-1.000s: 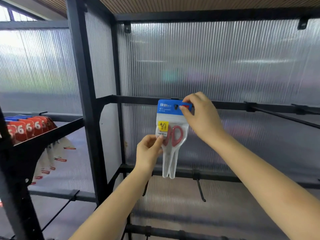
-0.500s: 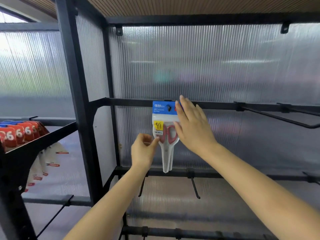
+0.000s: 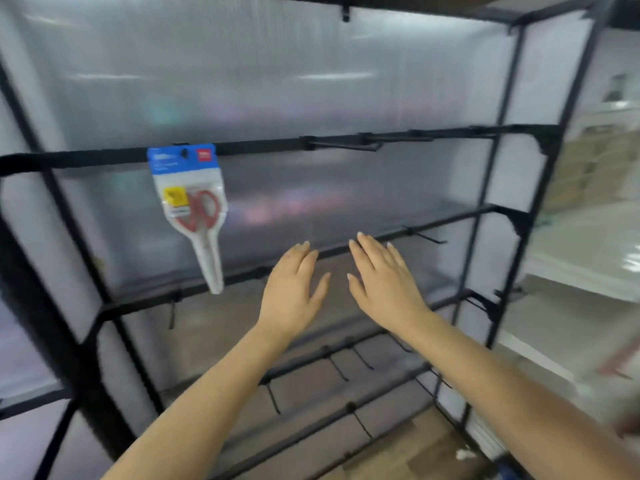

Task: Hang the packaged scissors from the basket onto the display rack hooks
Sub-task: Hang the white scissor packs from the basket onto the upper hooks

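Scissors pack (image 3: 188,202), label writing blurred

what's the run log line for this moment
scissors pack: hanging on upper rack bar hook | left hand: open, empty | right hand: open, empty | basket: not in view

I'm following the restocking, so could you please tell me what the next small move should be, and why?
Probably turn to the basket, not in view, for another pack: the packaged scissors hang on the rack's upper bar, both the left hand and right hand are open and empty, and an empty hook waits alongside.
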